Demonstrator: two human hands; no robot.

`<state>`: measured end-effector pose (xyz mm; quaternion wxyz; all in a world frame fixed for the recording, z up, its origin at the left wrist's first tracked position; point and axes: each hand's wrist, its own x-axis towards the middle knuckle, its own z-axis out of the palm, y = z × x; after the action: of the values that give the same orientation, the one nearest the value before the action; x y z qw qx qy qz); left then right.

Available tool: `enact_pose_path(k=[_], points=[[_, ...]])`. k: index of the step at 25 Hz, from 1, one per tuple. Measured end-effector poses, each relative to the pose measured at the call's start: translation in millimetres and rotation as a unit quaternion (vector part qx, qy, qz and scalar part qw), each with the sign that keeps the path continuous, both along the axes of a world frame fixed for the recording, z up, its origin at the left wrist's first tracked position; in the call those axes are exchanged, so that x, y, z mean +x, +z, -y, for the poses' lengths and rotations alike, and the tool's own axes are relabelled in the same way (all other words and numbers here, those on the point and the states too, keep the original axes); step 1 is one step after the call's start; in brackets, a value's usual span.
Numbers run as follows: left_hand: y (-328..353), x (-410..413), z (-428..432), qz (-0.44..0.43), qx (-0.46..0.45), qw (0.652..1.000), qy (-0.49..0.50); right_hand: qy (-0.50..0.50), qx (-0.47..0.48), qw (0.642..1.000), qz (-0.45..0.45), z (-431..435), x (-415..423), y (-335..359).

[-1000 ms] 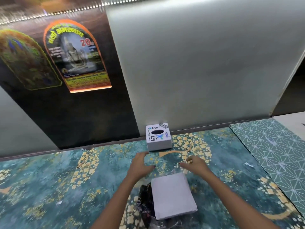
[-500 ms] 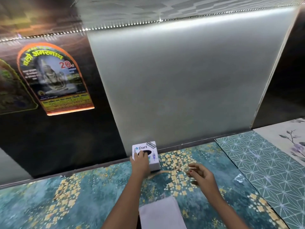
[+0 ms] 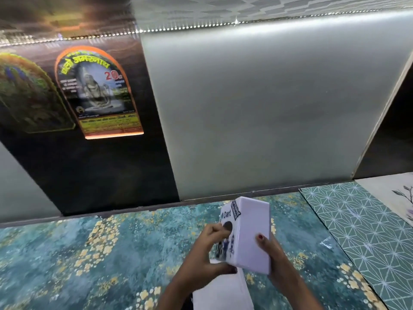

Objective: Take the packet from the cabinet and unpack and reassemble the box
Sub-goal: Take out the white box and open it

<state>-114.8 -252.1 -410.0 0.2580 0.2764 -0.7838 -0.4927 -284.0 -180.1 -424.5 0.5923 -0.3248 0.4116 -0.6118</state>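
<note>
A white box [image 3: 251, 227] printed with "Dart", stickers and a dark round hole is lifted off the surface and tilted, its plain side facing me. My left hand [image 3: 206, 253] grips its printed face, thumb under the lower edge. My right hand [image 3: 271, 253] holds its right side, thumb pressed on the plain face. A flat white piece [image 3: 223, 291] lies below the hands at the bottom edge, partly hidden by my left forearm.
A teal mat with gold flowers [image 3: 100, 253] covers the surface. A green geometric-patterned sheet [image 3: 362, 224] lies to the right, a pale floral sheet [image 3: 395, 198] beyond it. A grey panel [image 3: 257, 108] and a dark wall with posters [image 3: 98, 92] stand behind.
The box stood by the back wall with my left hand reaching onto it. Now both hands hold it lifted, tilted and closer to me.
</note>
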Motion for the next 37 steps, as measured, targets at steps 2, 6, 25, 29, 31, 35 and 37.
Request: enact_pose_path(k=[2, 6, 25, 29, 31, 35, 37], points=[[6.0, 8.4, -5.9, -0.027, 0.008, 1.000, -0.012, 0.003, -0.027, 0.998, 0.056, -4.2, 10.6, 9.6], [10.0, 17.7, -14.4, -0.104, 0.149, 0.983, -0.018, -0.020, -0.017, 0.999, 0.022, -5.5, 22.4, 18.9], [13.7, 23.5, -32.8, -0.159, 0.243, 0.957, 0.011, -0.061, -0.102, 0.964, -0.237, -27.8, 34.3, 31.4], [12.5, 27.3, -29.9, -0.157, 0.250, 0.955, -0.015, -0.072, -0.124, 0.965, -0.220, -30.8, 30.9, 27.7], [11.0, 34.1, -26.8, -0.184, 0.316, 0.931, -0.002, -0.078, -0.133, 0.970, -0.188, -33.0, 28.1, 27.3], [16.7, 41.4, -23.9, -0.228, 0.359, 0.905, 0.001, -0.027, -0.114, 0.990, -0.081, -35.0, 27.0, 33.4], [8.1, 45.3, -23.8, -0.303, 0.401, 0.864, 0.026, -0.011, -0.043, 0.998, 0.048, -37.1, 14.1, 29.4]])
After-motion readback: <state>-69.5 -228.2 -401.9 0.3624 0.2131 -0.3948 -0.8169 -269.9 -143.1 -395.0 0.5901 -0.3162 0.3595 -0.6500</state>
